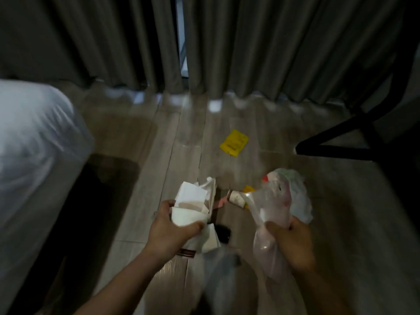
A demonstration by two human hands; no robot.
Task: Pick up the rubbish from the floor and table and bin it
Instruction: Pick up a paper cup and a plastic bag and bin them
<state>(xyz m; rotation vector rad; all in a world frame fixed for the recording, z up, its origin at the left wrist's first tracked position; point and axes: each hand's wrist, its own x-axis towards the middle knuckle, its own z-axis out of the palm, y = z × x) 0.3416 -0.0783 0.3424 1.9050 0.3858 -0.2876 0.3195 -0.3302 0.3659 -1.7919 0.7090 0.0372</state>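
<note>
- On the wooden floor [159,144], between a white bed [34,137] and grey curtains [261,46], rubbish remains.
- Right hand [293,242] grips a thin plastic bag [277,201] of rubbish: likely light, soft, slippery.
- Left hand [168,226] clutches crumpled white paper [193,205].
- A yellow wrapper [234,143] lies flat ahead; probably best pinched by an edge. Print too blurred to read.

The floor [186,137] was smooth, slightly glossy wood-look plank. The tissues [193,205] were matt white paper and the bag [272,214] thin, shiny plastic. The curtains [250,46] were matt cloth.
</note>
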